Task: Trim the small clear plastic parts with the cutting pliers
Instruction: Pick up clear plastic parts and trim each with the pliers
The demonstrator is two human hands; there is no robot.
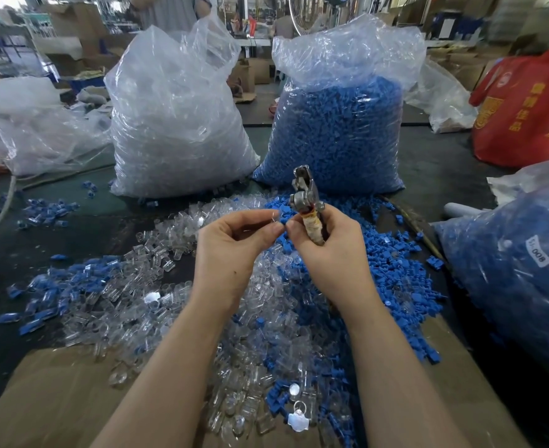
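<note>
Both your forearms reach in from the bottom edge and meet mid-frame, hands raised above the pile, knuckles toward the camera. Your right hand (326, 242) is upright with the cutting pliers (308, 202) pointing up and away from you.

Table (82, 218) is dark, with brown cardboard (60, 392) laid along the near edge. A heap of clear plastic parts (157, 286) covers the middle and near side, mixed with blue plastic parts (392, 253) spread to the right. Behind the heap stand two large clear bags – the left bag (176, 118) full of clear parts, the right bag (337, 130) full of blue. Another bag of blue parts (518, 273) sits at far right. Behind that: warehouse floor, cartons, a fan.

Left hand (234, 240) – fingers curled, thumb and forefinger pinching a small clear part (274, 218), just beside the right thumb. Right hand is wrapped round the taped pliers handle; jaws stand above both hands, whether they are parted I can't tell.
</note>
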